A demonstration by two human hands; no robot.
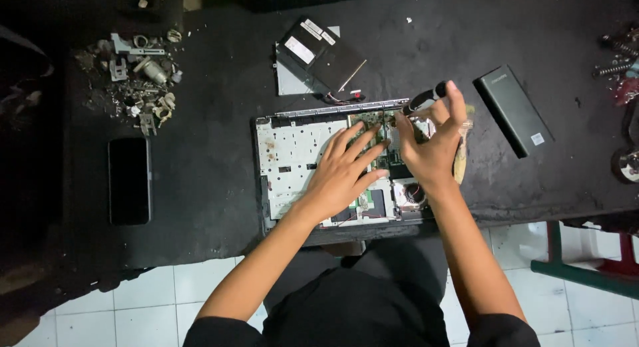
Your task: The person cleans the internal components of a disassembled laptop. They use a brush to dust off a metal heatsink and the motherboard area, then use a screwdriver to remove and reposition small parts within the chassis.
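At nine o'clock on the black worktable [219, 207] a dark smartphone [130, 180] lies face up, with a heap of small metal parts and screws [143, 81] at ten o'clock above it. In the middle sits an opened laptop chassis [286, 157], its pale metal frame and green circuit board exposed. The left hand [343, 174] lies flat on it, fingers spread, gripping nothing. At twelve o'clock a removed black drive on a grey plate [319, 57] rests just beyond the chassis edge. The right hand [432, 144] is closed around a black-handled screwdriver [426, 97], held over the board's upper right part; its tip is hidden. At two o'clock lies a black rectangular power bank [514, 111], with springs and parts [619, 61] at the far right edge.
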